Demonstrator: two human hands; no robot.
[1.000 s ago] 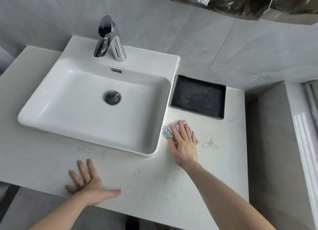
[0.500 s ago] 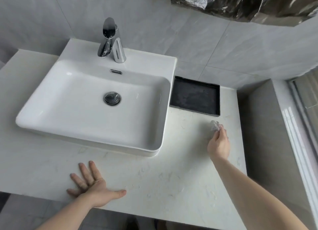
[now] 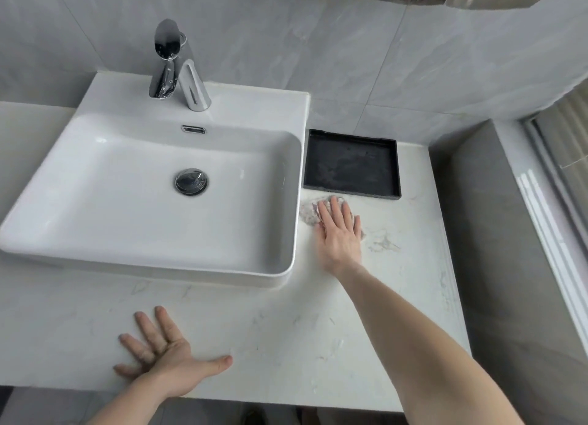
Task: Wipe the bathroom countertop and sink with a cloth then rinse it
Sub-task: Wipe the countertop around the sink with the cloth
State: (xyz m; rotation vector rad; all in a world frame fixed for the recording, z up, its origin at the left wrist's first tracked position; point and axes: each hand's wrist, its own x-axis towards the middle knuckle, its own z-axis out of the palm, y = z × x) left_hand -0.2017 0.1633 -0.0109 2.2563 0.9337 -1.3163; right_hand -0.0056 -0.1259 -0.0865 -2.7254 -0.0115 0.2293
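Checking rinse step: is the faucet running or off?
Off. No stream falls from the faucet spout, and the sink basin around the drain shows no pooled or flowing water.

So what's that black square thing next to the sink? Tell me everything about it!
It is a black tray, shallow and rectangular, with a low raised rim all round. It looks like dark stone or matte plastic, with pale dusty smears on its flat floor. Nothing lies in it. It lies flat on the white countertop, right of the sink and close against it, with its back edge near the grey tiled wall. The cloth under the right hand lies just in front of it, not touching.
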